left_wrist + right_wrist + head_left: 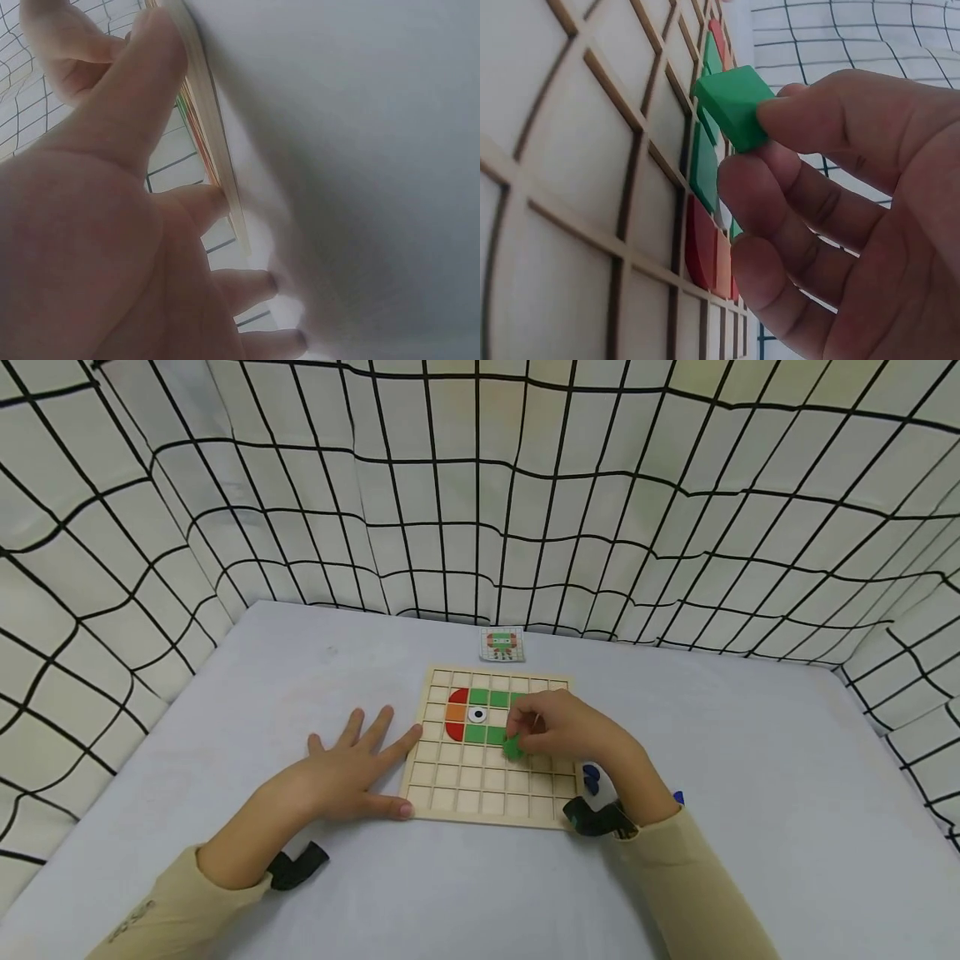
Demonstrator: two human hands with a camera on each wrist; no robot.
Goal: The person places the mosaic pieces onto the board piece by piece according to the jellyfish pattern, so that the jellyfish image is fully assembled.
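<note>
A wooden grid board (pixel 450 777) lies on the table. On its squares sit green tiles (pixel 477 697), red quarter-round tiles (pixel 455 732), an orange tile (pixel 454 712) and an eye tile (pixel 477 714). My right hand (pixel 566 727) pinches a green tile (pixel 735 105) between thumb and fingertips, close over the grid just right of the lower green row. The right hand covers part of the pattern in the head view. At the board's left side my left hand (pixel 330 781) lies with fingers spread, thumb and little finger touching the wooden edge (pixel 202 97).
Behind the board lies a small picture card (pixel 502 645) with a green and red figure on a grid. Blue pieces (pixel 591 777) sit beside the right wrist, partly hidden. Black netting (pixel 480 527) over white sheeting surrounds the white table (pixel 750 760).
</note>
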